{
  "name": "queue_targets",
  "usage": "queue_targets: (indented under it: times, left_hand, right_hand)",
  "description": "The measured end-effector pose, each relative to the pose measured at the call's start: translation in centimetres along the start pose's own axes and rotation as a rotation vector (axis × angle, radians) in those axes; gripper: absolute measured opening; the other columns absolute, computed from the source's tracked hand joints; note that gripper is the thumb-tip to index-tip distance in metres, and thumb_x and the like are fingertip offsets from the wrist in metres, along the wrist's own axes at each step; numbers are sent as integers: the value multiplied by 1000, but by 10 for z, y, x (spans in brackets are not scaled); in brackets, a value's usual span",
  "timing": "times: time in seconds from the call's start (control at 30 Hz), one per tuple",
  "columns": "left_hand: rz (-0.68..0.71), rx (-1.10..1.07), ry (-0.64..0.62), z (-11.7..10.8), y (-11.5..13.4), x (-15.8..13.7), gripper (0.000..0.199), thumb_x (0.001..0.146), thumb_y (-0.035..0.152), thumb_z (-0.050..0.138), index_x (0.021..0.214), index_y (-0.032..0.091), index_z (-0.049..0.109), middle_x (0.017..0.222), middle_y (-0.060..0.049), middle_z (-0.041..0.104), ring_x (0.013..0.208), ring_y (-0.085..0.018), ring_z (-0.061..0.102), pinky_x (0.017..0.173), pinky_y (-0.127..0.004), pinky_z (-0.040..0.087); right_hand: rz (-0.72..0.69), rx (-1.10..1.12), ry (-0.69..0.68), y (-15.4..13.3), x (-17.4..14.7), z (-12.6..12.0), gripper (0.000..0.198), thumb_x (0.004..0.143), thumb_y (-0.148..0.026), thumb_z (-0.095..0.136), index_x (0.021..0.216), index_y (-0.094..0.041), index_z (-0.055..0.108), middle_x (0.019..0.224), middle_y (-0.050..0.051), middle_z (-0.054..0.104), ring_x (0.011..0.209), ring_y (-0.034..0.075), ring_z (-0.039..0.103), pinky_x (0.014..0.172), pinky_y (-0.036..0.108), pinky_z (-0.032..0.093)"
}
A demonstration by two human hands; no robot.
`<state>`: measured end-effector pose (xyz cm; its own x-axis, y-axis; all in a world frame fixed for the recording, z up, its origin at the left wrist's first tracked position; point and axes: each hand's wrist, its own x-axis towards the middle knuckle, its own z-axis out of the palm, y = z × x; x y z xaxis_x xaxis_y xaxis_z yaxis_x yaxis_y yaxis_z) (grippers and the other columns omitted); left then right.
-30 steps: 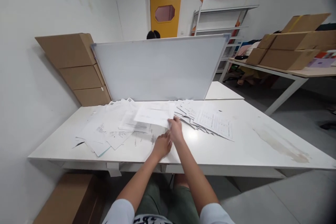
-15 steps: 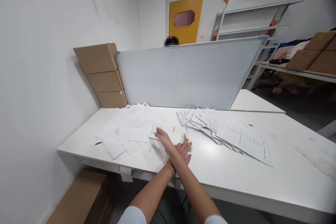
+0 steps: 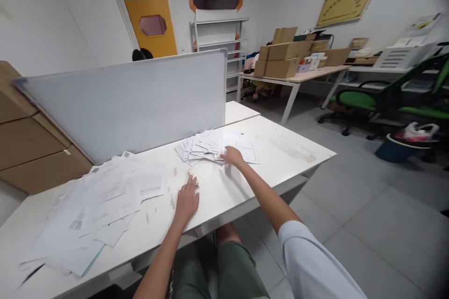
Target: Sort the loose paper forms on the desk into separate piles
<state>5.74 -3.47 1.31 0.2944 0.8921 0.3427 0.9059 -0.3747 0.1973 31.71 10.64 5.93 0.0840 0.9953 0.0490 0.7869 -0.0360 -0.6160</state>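
My right hand (image 3: 232, 155) reaches to the fanned stack of printed papers (image 3: 201, 145) on the right. Its fingers curl together at the edge of a top sheet of paper (image 3: 247, 149). Flat on the white table (image 3: 217, 196), my left hand (image 3: 187, 198) has its fingers stretched forward. The fingertips touch or lie right beside a small beige block (image 3: 191, 174), partly covered by them. To the left spreads a loose pile of white papers (image 3: 112, 196), sheets overlapping at different angles.
A whiteboard (image 3: 133, 103) stands along the table's back edge, with cardboard boxes (image 3: 35, 145) at its left end. Small scraps (image 3: 147, 216) lie near the left pile. Beyond are a table with boxes (image 3: 280, 60), green chairs (image 3: 358, 99) and a blue bin (image 3: 400, 147). Someone's head top shows behind the whiteboard.
My view has turned right. My right hand has left the left pile, uncrossed from my left arm and moved to the right stack. My left hand stays by the beige block.
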Motion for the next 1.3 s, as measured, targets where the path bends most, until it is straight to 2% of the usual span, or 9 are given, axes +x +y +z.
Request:
queue_targets:
  times: [0.17,0.3,0.4,0.53,0.7,0.8,0.9,1.07,1.3]
  left_hand:
    - [-10,-3,2,1,-1,-1,60,87,22,42,146,21,31,153,-8,33,116,-26,50,90,-38,43]
    - [-27,-1,-7,-1,0,-3,58,89,21,39,146,21,31,153,-7,32,116,-25,50,91,-38,42]
    - [-21,21,15,-1,0,-4,57,89,21,38,146,21,32,152,-8,35,115,-25,52,90,-38,43]
    - [-29,41,26,1,-1,-4,58,89,19,38,146,22,31,152,-7,34,117,-25,51,91,-38,43]
    - [-55,33,7,2,0,-5,59,90,20,37,148,26,27,152,-5,33,119,-24,51,91,-38,43]
    - [-69,10,-2,3,0,-6,60,91,20,36,149,28,24,153,-4,32,120,-24,50,92,-37,44]
    - [-85,-15,5,7,-3,-8,61,91,21,36,150,31,21,153,-2,31,122,-24,50,92,-38,45]
    - [-67,-50,40,14,-10,-12,67,89,19,38,150,36,16,151,1,35,122,-24,52,91,-39,48]
    - [-96,-85,47,12,-10,-15,61,90,18,36,149,33,23,151,-1,36,122,-22,53,94,-39,49]
  right_hand:
    - [24,-223,18,31,-3,2,69,86,-50,52,140,-8,39,148,22,33,136,34,28,108,49,16]
    - [5,-303,119,51,-24,3,52,90,-40,49,132,-9,48,136,21,48,124,33,40,100,43,26]
    - [5,-310,187,67,-42,-2,34,94,-33,40,111,-15,63,118,15,61,109,28,52,88,37,34]
    - [87,-297,312,81,-48,-13,44,97,-24,23,98,-13,66,101,16,66,93,24,58,77,33,38]
    - [38,-284,432,78,-19,-21,45,89,-11,28,126,-11,54,131,15,55,118,25,48,93,34,36]
    - [-46,-313,321,87,-10,-8,52,84,-14,36,135,-8,47,144,15,44,134,26,36,108,38,25]
    - [-8,-363,193,108,-15,15,61,85,-29,41,141,-4,39,148,18,37,138,30,30,112,46,20]
    - [-127,-444,305,129,-22,37,54,81,-18,39,132,-5,51,140,21,48,129,34,44,104,49,35]
    - [-225,-346,462,116,-31,31,44,75,-11,43,112,-15,66,117,13,67,111,27,61,95,39,48]
